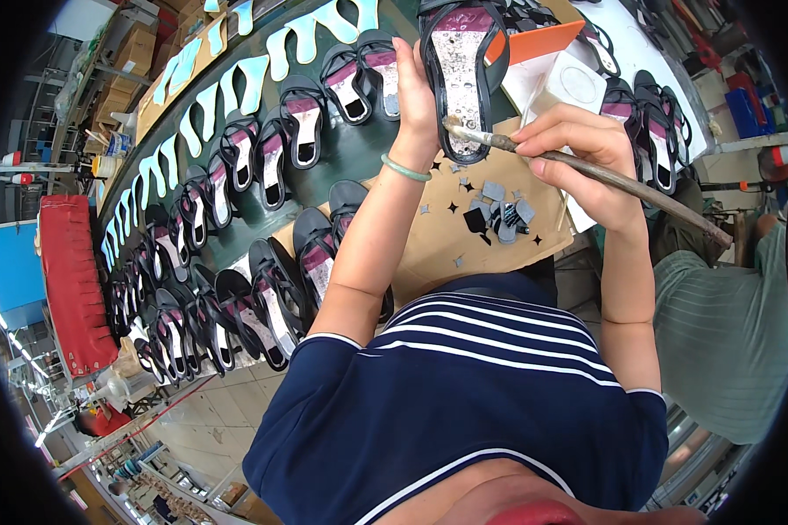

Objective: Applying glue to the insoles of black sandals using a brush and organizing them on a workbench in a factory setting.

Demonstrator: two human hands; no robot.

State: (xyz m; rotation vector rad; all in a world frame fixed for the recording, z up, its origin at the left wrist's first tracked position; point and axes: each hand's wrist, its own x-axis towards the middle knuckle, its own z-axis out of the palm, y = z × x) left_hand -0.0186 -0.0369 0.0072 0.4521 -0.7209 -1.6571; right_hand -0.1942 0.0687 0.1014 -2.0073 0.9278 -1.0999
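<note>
Gripped along its left edge by my left hand (418,109), a black sandal (460,83) is held up with the speckled whitish top of its sole facing me. Purple shows beneath its straps. My right hand (587,153) is closed around the wooden handle of a long brush (643,188). The brush's pale bristles touch the sole near the lower, heel end of the sandal. Below, a brown cardboard sheet (429,262) carries a small pile of grey and black cut pieces (503,214), with little dark star-shaped bits scattered around.
Rows of black sandals (305,122) stand on a dark green work surface (249,223) to my left. Pale blue insole pieces (252,83) line its far side. A white container (573,83) and an orange box (543,42) stand at the right. Someone's greenish clothing (722,341) is close on my right.
</note>
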